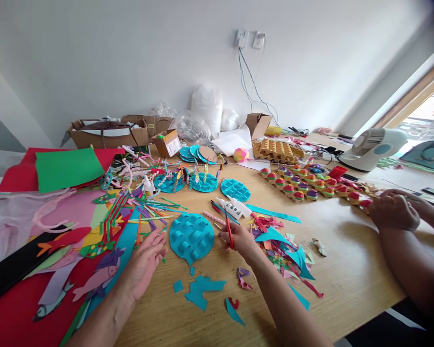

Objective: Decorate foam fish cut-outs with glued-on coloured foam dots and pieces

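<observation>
My right hand [238,241] grips a pair of red-handled scissors [230,232], blades pointing away from me. My left hand [148,262] holds nothing, its fingers stretched out just above the table at the left of a round blue paper piece [191,236]. Raised curved blue strips cover that round piece, and a narrow tab sticks out at its near edge. Blue paper offcuts [202,290] lie in front of it. Beyond my right hand are white glue bottles [235,207], some pens [219,210] and a pink twisted strip [213,218].
Colourful paper scraps [285,250] are heaped on the right. Paper fish [97,284] and coloured sheets [68,166] cover the left. Further back stand blue discs [204,182], cardboard boxes [108,135] and a white fan [372,147]. Another person's hands [394,209] rest near painted egg-carton strips [296,185].
</observation>
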Action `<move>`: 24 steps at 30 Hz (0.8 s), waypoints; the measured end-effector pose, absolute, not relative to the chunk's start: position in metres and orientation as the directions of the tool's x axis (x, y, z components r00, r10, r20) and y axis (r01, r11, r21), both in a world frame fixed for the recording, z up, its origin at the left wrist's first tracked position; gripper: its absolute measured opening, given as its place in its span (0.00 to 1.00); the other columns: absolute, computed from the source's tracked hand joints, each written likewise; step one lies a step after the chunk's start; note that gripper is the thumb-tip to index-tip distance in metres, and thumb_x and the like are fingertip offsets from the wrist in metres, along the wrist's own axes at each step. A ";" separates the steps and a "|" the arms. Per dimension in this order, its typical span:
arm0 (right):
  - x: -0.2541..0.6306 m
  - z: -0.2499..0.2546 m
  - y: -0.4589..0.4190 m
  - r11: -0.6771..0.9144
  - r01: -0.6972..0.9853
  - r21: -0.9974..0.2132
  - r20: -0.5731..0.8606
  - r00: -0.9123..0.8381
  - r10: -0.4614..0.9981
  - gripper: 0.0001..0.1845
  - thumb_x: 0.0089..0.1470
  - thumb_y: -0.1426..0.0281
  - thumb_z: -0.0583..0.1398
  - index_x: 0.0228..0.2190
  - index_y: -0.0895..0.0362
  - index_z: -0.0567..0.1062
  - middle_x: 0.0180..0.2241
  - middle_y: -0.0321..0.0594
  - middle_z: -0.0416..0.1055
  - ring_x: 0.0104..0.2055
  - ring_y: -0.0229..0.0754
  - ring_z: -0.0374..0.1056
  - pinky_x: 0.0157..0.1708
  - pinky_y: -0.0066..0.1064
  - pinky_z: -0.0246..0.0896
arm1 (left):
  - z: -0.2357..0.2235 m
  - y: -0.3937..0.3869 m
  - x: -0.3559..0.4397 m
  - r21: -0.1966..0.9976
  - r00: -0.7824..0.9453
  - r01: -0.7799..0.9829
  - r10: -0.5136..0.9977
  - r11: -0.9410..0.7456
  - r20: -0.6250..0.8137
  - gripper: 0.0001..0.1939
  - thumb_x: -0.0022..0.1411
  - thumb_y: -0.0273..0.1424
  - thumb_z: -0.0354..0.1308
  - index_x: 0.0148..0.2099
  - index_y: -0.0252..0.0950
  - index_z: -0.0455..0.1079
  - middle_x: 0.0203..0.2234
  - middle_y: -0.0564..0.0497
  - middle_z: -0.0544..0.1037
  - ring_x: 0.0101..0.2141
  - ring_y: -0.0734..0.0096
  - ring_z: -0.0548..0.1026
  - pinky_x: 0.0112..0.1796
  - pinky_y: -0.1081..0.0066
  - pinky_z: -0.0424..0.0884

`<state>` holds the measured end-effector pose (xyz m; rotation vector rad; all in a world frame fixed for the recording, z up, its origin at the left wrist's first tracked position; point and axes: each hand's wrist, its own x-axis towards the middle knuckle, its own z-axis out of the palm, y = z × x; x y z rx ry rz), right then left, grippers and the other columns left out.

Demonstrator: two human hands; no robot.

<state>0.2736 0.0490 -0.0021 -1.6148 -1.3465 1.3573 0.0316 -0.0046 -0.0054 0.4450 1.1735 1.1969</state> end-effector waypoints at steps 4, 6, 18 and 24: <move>0.268 0.002 0.052 -0.313 0.259 -0.914 -0.336 -0.050 0.940 0.04 0.38 0.76 0.56 0.21 0.58 0.64 0.14 0.27 0.61 0.15 0.32 0.61 0.14 0.22 0.48 | -0.005 -0.001 0.033 0.772 -0.051 -0.497 0.875 0.395 -0.481 0.27 0.52 0.21 0.55 0.55 0.36 0.59 0.53 0.41 0.65 0.52 0.64 0.64 0.38 0.72 0.67; 0.266 0.002 0.052 -0.329 0.240 -0.913 -0.349 -0.048 0.936 0.04 0.38 0.75 0.56 0.21 0.58 0.64 0.14 0.28 0.62 0.15 0.32 0.61 0.14 0.22 0.47 | -0.004 0.000 0.033 0.772 -0.040 -0.494 0.876 0.401 -0.480 0.27 0.51 0.20 0.56 0.55 0.35 0.60 0.51 0.41 0.67 0.51 0.63 0.65 0.37 0.72 0.67; 0.267 -0.003 0.049 -0.350 0.107 -0.930 -0.358 -0.060 0.932 0.06 0.39 0.71 0.57 0.24 0.58 0.65 0.14 0.30 0.64 0.15 0.33 0.60 0.14 0.22 0.44 | -0.008 0.009 0.025 0.814 -0.069 -0.480 0.911 0.327 -0.407 0.17 0.51 0.22 0.59 0.45 0.34 0.68 0.36 0.47 0.75 0.34 0.72 0.73 0.29 0.77 0.67; 0.265 -0.009 0.047 -0.351 0.057 -0.935 -0.354 -0.078 0.932 0.07 0.38 0.70 0.58 0.23 0.58 0.64 0.18 0.32 0.67 0.16 0.32 0.60 0.13 0.21 0.43 | -0.017 0.013 0.027 0.831 -0.055 -0.476 0.933 0.288 -0.355 0.11 0.48 0.24 0.62 0.36 0.34 0.68 0.30 0.51 0.75 0.30 0.74 0.74 0.31 0.75 0.69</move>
